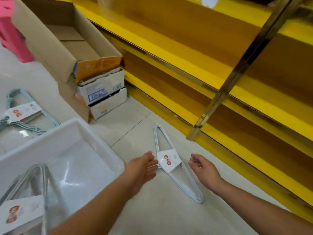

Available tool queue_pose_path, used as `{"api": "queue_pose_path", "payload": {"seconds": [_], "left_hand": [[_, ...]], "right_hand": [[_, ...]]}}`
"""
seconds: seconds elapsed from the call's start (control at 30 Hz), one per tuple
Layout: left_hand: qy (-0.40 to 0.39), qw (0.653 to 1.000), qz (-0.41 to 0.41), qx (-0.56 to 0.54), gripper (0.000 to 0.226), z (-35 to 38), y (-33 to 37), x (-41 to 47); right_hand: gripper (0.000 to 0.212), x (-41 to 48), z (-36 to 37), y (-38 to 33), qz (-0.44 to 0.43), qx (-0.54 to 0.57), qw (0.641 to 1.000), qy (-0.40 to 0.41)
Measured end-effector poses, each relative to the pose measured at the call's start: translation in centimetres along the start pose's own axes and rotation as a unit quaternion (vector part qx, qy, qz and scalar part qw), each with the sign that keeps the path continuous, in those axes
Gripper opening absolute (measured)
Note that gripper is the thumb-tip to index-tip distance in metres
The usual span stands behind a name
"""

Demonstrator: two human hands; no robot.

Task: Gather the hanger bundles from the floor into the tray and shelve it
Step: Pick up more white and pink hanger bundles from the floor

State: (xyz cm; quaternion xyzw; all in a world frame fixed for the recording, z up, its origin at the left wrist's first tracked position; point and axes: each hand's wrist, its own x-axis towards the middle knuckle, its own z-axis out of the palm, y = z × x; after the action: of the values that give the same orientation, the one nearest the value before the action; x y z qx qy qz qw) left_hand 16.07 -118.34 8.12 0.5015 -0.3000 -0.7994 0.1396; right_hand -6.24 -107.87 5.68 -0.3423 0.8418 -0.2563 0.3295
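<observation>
A white hanger bundle point(169, 161) with a paper band lies on the tiled floor near the shelf base. My left hand point(143, 167) is open just left of its band, fingertips almost touching it. My right hand point(201, 168) is open just right of it, holding nothing. A white plastic tray point(81, 133) stands on the floor at the left; a grey hanger bundle point(32, 195) with a label lies inside it. A pale blue hanger bundle point(22, 111) lies on the floor behind the tray.
Yellow and wood shelves point(211, 78) with a metal upright point(225, 89) run along the right. Stacked cardboard boxes point(94, 82) stand beside the shelf, an open one on top. A pink plastic thing point(11, 31) is at the far left.
</observation>
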Motion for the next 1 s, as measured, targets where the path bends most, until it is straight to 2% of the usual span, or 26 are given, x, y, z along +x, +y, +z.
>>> {"api": "queue_pose_path", "payload": {"seconds": [0.1,0.17,0.27,0.37,0.5,0.7,0.87,1.0], "left_hand": [[0.009,0.998,-0.038,-0.058,0.029,3.1,-4.1,3.0],[0.042,0.995,-0.060,-0.066,0.019,4.4,-6.6,5.0],[0.117,0.986,-0.086,-0.081,0.034,5.5,-9.0,8.1],[0.165,0.976,-0.075,-0.123,0.039,6.3,-10.2,10.7],[0.197,0.967,-0.051,-0.152,0.022,7.7,-10.0,12.6],[0.243,0.962,-0.052,-0.113,0.015,8.3,-10.5,14.1],[0.234,0.956,-0.055,-0.166,0.022,8.7,-9.8,13.7],[0.191,0.968,-0.029,-0.161,0.035,8.1,-8.6,11.5]], "right_hand": [[0.051,3.9,0.6,1.5,0.026,0.028,0.999,-0.036],[0.054,6.3,1.4,2.1,0.042,0.044,0.996,-0.061],[0.055,9.2,2.8,3.0,0.051,0.049,0.993,-0.096],[0.051,11.3,4.1,3.3,0.052,0.055,0.990,-0.122],[0.041,13.2,5.5,3.8,0.058,0.066,0.990,-0.109],[0.030,14.8,6.5,4.7,0.092,0.107,0.983,-0.117],[0.021,13.7,6.0,3.8,0.137,0.244,0.949,-0.144],[0.015,11.2,4.7,2.0,0.121,0.312,0.931,-0.147]]}}
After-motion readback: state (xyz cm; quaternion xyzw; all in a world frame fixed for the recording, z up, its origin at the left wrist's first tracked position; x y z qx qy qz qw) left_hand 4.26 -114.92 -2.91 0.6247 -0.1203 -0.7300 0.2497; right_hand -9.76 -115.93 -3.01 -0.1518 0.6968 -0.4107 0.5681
